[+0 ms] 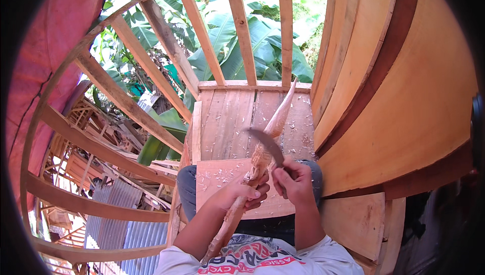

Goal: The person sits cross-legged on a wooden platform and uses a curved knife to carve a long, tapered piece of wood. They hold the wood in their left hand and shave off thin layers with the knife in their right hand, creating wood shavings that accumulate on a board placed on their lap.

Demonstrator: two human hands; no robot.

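A long, rough wooden stick (279, 119) slants from my torso up and away across my lap, its far end whittled to a pale point. My left hand (247, 192) is wrapped around it below a knobbly, partly shaved stretch. In my right hand (294, 180) is a curved knife (268, 142), gripped by its handle, which the fingers mostly hide. The dark hooked blade crosses over the stick just beyond my left hand. Beneath the stick a flat wooden board (214, 173) rests on my thighs, dotted with shavings.
Pale shavings lie on the plank floor (227, 118) ahead of me. A slatted wooden railing (199, 35) runs along the front and left, with banana leaves beyond. Wooden panels (404, 103) wall the right side. Corrugated sheets (113, 202) and scrap timber lie below left.
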